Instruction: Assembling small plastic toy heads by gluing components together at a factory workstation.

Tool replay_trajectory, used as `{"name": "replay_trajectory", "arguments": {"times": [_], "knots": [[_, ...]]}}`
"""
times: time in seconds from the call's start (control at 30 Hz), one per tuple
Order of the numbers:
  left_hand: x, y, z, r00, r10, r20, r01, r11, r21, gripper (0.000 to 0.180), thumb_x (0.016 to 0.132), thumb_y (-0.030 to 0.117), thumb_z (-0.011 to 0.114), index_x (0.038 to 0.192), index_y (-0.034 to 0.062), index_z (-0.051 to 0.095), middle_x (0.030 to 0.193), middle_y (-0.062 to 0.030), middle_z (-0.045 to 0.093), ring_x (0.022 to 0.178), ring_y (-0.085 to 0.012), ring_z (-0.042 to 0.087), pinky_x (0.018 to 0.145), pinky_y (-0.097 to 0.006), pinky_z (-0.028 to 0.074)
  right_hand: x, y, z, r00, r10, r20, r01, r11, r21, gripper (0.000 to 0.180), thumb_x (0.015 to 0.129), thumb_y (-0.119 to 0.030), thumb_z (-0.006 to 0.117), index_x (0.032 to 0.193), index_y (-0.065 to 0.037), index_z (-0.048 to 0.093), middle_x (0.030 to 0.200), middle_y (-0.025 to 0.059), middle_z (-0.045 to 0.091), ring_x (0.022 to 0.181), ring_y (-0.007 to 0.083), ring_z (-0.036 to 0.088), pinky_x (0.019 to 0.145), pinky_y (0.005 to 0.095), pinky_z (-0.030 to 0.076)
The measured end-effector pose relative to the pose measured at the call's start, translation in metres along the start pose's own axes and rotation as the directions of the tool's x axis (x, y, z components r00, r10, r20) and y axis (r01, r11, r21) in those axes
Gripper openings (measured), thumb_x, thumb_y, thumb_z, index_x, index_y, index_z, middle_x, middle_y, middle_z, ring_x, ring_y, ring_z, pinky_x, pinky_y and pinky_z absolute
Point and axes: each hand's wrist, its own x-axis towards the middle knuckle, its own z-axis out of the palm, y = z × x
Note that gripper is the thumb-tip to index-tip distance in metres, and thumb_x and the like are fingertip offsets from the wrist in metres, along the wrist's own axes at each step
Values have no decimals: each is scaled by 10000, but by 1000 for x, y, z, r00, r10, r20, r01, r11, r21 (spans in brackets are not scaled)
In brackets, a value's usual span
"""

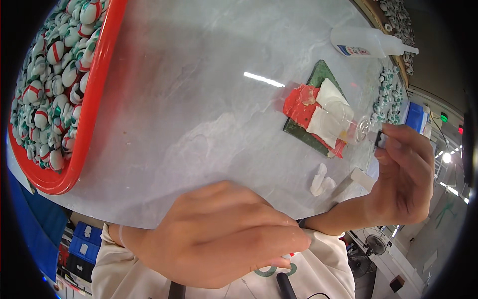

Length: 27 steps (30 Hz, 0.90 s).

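Dark piece [381,140] in right hand [407,169] sits near vessel's rim [363,130], tabletop [209,89] open leftward.

The person's left hand [219,234] hides all but a tiny red bit [292,254] at its fingertips. The right hand [406,172] covers most of a small dark piece [380,139]. The upper edge cuts off the red plastic tray [101,74]. Rumpled red and white layers [321,127] conceal the dark green slab's [304,136] middle.

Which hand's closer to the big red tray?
Left. The left hand is below and right of the red tray; the right hand is farther right, by a clear container.
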Motion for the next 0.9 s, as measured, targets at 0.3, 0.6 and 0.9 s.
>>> {"name": "replay_trajectory", "arguments": {"times": [0.3,0.6,0.9], "knots": [[2,0,0,999,36,-4,-36,998,-56,246,708,102,723,926,29,636,819,-79,670,640,-165,588,586,-250,425,-8,-2,2,957,29,-287,16,988,152,218,669,134,624,870,71,571,903,256,583,729,224,597,586,235,486],[0,6,-2,1000,-27,3,27,993,-117,266,763,55,670,981,-21,538,841,-149,632,763,-220,635,672,-288,468,-30,-25,12,881,355,-312,-64,743,667,167,715,-58,641,820,1,525,821,182,550,728,222,557,682,284,457],[-5,6,1,992,-98,-75,84,981,-173,275,786,61,645,978,-37,475,883,-145,581,811,-229,618,735,-327,494,-37,-39,29,869,463,-172,-16,375,927,131,741,-40,626,819,-10,525,855,189,563,745,212,572,708,276,470]]}}
